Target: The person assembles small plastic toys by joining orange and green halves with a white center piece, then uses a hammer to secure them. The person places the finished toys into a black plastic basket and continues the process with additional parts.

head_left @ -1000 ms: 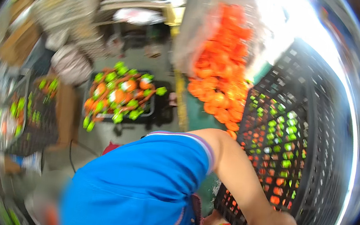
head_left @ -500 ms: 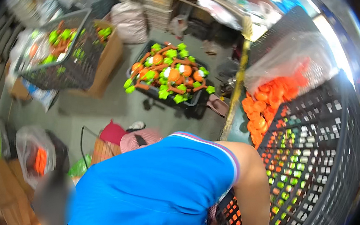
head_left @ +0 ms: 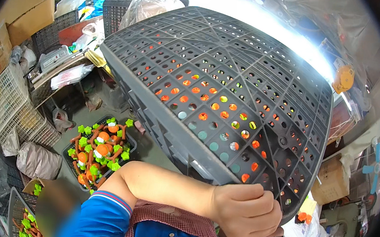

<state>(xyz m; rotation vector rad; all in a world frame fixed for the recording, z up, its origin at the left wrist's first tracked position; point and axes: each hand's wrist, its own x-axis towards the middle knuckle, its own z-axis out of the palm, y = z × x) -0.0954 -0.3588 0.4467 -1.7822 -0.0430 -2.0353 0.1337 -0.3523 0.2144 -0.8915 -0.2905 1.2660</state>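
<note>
A large black plastic crate (head_left: 230, 81) fills the upper middle, tipped up so that its ribbed, perforated underside faces me. Orange and green bits show through its holes; whether they lie inside or behind it I cannot tell. My left hand (head_left: 247, 211) is closed around the crate's near lower corner, with the forearm reaching across from the lower left. My right hand is out of sight. Left of the crate, on the floor, stands a dark basket (head_left: 68, 155) heaped with brown branch-like pieces (head_left: 118, 152), green star-shaped ends and orange balls.
More such pieces fill a grey crate (head_left: 13, 206) at the lower left. White baskets (head_left: 6, 101), a filled sack (head_left: 38, 159) and cardboard boxes (head_left: 29, 7) line the left. A bench with a yellow edge (head_left: 96, 59) stands beyond. At right are a carton (head_left: 333, 178) and a blue fan (head_left: 376, 169).
The crate, seen at the right with its inside showing, now stands raised across the middle, underside toward me. My view has swung right, and my left hand has come into sight on its corner.
</note>
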